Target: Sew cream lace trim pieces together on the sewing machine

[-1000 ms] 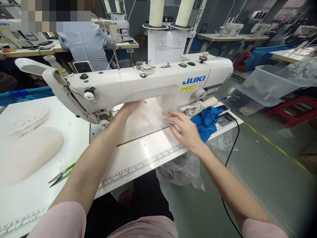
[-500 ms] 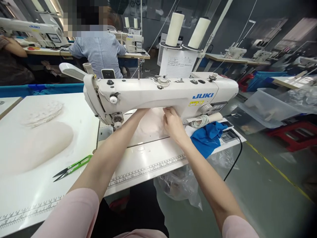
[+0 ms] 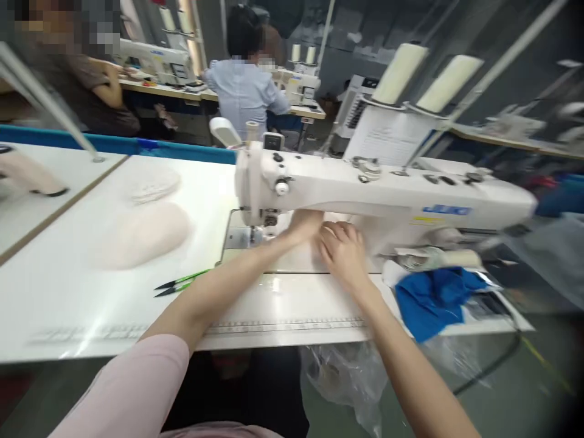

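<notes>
Both my hands reach under the arm of the white sewing machine [image 3: 387,198]. My left hand [image 3: 305,226] lies by the pale pink fabric [image 3: 319,255] on the machine bed, its fingers hidden under the arm and smeared. My right hand [image 3: 343,252] rests on the same fabric with its fingers curled; the blur hides whether it grips. The needle area [image 3: 255,234] is just left of my left hand.
Green thread snips [image 3: 180,283] lie on the white table [image 3: 114,304]. A pale fabric mound [image 3: 146,234] and a lace piece [image 3: 155,185] sit left. Blue cloth [image 3: 433,298] lies right. A plastic bag [image 3: 347,377] hangs below the edge. Other people sit at machines behind.
The view has swung left, so the machine sits further right. My right hand moved from the blue cloth's side to the pale fabric under the machine arm, beside my left hand.
</notes>
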Demonstrator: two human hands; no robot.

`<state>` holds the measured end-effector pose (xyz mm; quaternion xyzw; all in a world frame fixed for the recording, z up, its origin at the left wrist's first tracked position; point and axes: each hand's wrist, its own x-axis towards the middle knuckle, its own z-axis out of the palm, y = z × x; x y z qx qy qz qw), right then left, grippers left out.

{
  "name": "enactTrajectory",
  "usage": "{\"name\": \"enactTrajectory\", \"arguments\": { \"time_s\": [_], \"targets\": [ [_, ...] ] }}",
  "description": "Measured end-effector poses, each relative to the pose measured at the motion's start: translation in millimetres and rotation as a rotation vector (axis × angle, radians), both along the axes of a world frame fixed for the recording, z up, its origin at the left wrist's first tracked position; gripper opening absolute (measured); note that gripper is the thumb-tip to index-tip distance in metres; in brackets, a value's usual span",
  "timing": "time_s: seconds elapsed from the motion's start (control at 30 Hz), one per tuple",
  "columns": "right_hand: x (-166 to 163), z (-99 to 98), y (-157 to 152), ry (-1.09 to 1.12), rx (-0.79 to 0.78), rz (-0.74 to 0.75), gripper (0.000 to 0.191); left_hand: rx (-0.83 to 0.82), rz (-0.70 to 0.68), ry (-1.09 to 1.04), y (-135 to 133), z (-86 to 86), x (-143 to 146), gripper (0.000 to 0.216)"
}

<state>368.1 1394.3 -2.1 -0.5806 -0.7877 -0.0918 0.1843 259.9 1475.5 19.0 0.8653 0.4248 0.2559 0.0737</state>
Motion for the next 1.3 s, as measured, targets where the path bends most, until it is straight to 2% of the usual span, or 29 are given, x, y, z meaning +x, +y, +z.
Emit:
{"name": "enactTrajectory", "arguments": {
  "time_s": [0.07, 0.13, 0.2, 0.27, 0.37, 0.4, 0.47, 0.53, 0.6, 0.63, 0.67, 0.73, 0.83, 0.9, 0.97, 1.07, 1.17, 1.3],
  "targets": [
    [3, -12.7, 12, -0.108, -0.011, 0.127, 0.046, 0.028, -0.043, 0.054, -36, -8.3, -27, 0.028],
    [6, -26.6, 27, -0.196, -0.074, 0.211, 0.051, 0.08, -0.116, 0.108, -79, -17.1, -61, 0.037],
    [9, -37.5, 42, -0.207, -0.111, 0.142, 0.051, 0.216, -0.286, 0.167, -115, -23.3, -102, 0.045],
    [12, -42.6, 53, -0.192, -0.124, 0.057, 0.053, 0.306, -0.319, 0.212, -134, -24.8, -148, 0.037],
    [19, -39.7, 60, -0.18, -0.117, 0.028, 0.057, 0.327, -0.034, 0.186, -127, -20.4, -224, 0.034],
    [21, -36.8, 59, -0.18, -0.097, 0.037, 0.059, 0.284, 0.088, 0.217, -119, -19.2, -248, 0.038],
    [24, -29.9, 50, -0.165, -0.006, 0.073, 0.058, 0.19, 0.289, 0.299, -102, -20.6, -289, 0.059],
    [22, -23.2, 32, -0.125, 0.138, 0.131, 0.053, 0.074, 0.387, 0.354, -89, -28.1, -318, 0.072],
    [8, -17.7, 6, -0.062, 0.278, 0.168, 0.049, -0.038, 0.402, 0.367, -83, -39.5, -336, 0.066],
    [-5, -15.1, -7, -0.05, 0.29, 0.249, 0.051, -0.076, 0.394, 0.36, -82, -45.2, -341, 0.06],
    [-22, -12.3, -20, -0.035, 0.318, 0.41, 0.052, -0.097, 0.386, 0.347, -81, -50.2, -344, 0.055],
    [-73, -4.4, -36, -0.007, 0.268, 0.638, 0.046, -0.102, 0.377, 0.316, -81, -56.8, -346, 0.049],
    [-175, 13.7, -21, 0.091, 0.163, 0.797, 0.031, -0.096, 0.383, 0.275, -81, -59.0, -350, 0.047],
    [-248, 26.0, 18, 0.125, -0.005, 0.749, 0.028, -0.089, 0.39, 0.258, -81, -58.7, -354, 0.047],
    [-312, 33.8, 69, 0.072, -0.214, 0.605, 0.033, -0.079, 0.406, 0.247, -79, -59.6, -360, 0.047],
    [-382, 32.6, 137, -0.009, -0.3, 0.551, 0.039, -0.065, 0.427, 0.239, -78, -63.7, -369, 0.046],
    [-415, 21.1, 176, -0.111, -0.37, 0.505, 0.046, -0.072, 0.416, 0.256, -79, -68.9, -382, 0.044],
    [-409, 9.4, 192, -0.203, -0.348, 0.375, 0.035, -0.09, 0.437, 0.269, -80, -72.9, -409, 0.045]
  ]
}}
